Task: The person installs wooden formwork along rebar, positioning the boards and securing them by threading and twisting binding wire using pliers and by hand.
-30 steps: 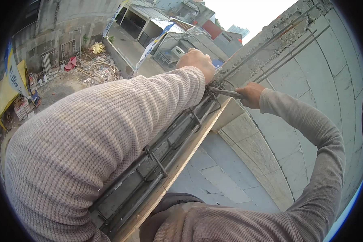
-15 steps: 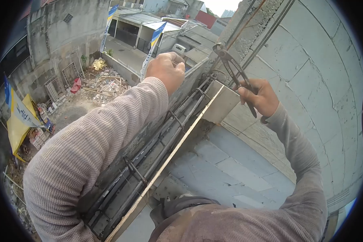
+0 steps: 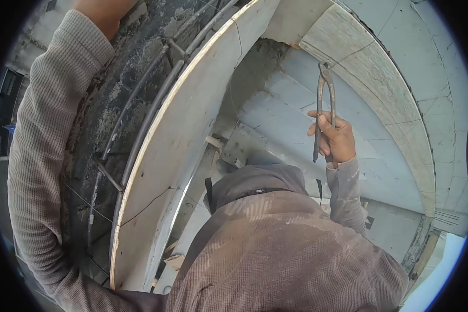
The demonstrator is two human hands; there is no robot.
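Note:
My right hand (image 3: 339, 139) is closed around the handles of a pair of end-cutting pincers (image 3: 325, 74), held with the jaws up in front of the pale block wall. The handles are a little apart. My left hand (image 3: 106, 13) is at the top left edge, beside the steel reinforcing bars (image 3: 150, 112). Its fingers are outside the view, so their state is hidden. A tall plywood form board (image 3: 179, 125) runs alongside the bars, with thin tie wire (image 3: 146, 207) passing over its edge.
A second board (image 3: 400, 99) curves past on the right, by the grey block wall (image 3: 442, 67). Between the boards is a deep opening down to lower pale surfaces. Rough concrete (image 3: 86, 151) lies left of the bars. My torso (image 3: 281, 249) fills the bottom middle.
The view has tilted down and the yard and rooftops have gone from sight. My right hand has lowered the pincers from the concrete column. My left hand is now mostly outside the frame.

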